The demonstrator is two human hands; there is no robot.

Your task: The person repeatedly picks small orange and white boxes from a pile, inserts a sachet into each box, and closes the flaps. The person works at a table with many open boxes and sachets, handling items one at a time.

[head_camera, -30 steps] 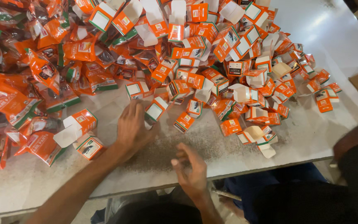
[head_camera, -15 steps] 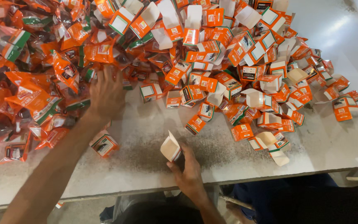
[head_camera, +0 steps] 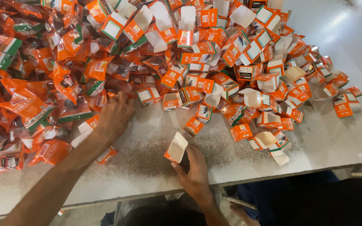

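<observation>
My right hand (head_camera: 195,169) rests near the table's front edge and holds a small open orange carton (head_camera: 176,147) with its white flap up. My left hand (head_camera: 114,115) reaches forward to the left, fingers spread over the edge of a heap of shiny orange sachets (head_camera: 42,83); whether it grips one I cannot tell. A single orange carton (head_camera: 107,155) lies just under my left forearm.
A large pile of small open orange-and-white cartons (head_camera: 239,54) covers the back and right of the white table (head_camera: 147,167). Stray cartons (head_camera: 343,104) lie at the far right. A dark-clothed leg (head_camera: 315,196) shows below the table's front edge.
My left hand moved from the bare table near the front up into the sachet heap. My right hand picked up an open carton and holds it upright.
</observation>
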